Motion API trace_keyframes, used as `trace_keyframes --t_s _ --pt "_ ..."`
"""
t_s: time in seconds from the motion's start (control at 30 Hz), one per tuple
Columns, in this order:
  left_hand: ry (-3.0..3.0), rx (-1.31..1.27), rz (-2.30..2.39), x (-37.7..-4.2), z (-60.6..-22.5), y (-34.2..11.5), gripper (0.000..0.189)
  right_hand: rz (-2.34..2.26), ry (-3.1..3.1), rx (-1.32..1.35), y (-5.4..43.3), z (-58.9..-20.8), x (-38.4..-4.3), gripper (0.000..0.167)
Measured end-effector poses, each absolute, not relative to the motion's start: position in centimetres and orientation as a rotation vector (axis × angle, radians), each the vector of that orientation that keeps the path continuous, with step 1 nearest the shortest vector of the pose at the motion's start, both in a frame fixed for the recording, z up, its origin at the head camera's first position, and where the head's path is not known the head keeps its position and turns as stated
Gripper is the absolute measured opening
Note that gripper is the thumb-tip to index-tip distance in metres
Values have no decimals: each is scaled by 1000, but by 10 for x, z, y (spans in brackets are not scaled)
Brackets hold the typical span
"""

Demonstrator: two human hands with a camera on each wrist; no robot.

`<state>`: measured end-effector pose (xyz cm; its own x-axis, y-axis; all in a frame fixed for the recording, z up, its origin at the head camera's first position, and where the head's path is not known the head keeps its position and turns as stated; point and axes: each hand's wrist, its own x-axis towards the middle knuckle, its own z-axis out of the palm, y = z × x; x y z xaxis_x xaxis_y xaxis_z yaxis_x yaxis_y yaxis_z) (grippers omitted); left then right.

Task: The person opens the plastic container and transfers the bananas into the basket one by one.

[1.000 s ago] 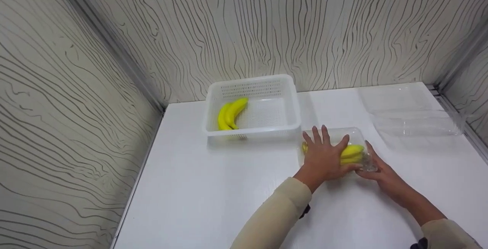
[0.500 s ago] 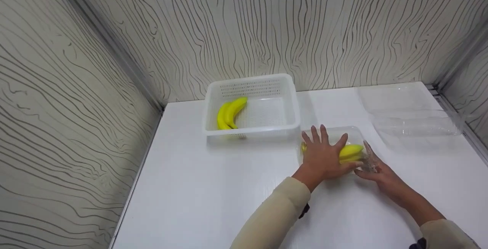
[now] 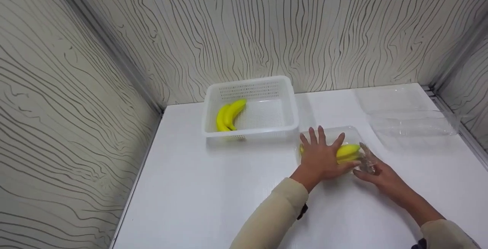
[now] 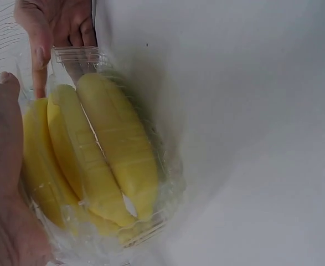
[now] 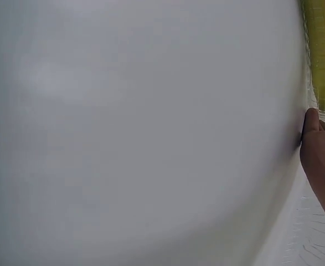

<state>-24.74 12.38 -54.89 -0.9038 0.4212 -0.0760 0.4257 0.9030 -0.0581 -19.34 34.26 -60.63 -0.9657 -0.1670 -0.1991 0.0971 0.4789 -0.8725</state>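
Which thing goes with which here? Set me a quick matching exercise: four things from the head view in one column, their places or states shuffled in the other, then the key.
1. White basket
2. Left hand
3. Right hand
4. Separate clear plastic

a. at the right-hand end of the clear packaging
b. at the far right of the table
c. spread over the packaged bananas
d. has two yellow bananas inside

Pairs: 1-d, 2-c, 3-a, 4-b

A white basket point(image 3: 259, 130) with little holes holds yellow bananas point(image 3: 234, 113) on the white worktop point(image 3: 190, 195), clear plastic packaging point(image 3: 413, 124) lies near the back right corner, and walls point(image 3: 259, 31) with wavy lines stand around it.
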Motion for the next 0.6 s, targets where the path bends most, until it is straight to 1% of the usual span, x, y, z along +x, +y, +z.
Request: trace_keyframes --t_s 0.27,0.6 --pt "3009 683 -107 -246 -551 122 92 -1347 2565 -116 339 -601 -196 96" --pt "3041 690 -132 -243 -549 120 95 -1357 2467 -70 339 -594 -204 103"
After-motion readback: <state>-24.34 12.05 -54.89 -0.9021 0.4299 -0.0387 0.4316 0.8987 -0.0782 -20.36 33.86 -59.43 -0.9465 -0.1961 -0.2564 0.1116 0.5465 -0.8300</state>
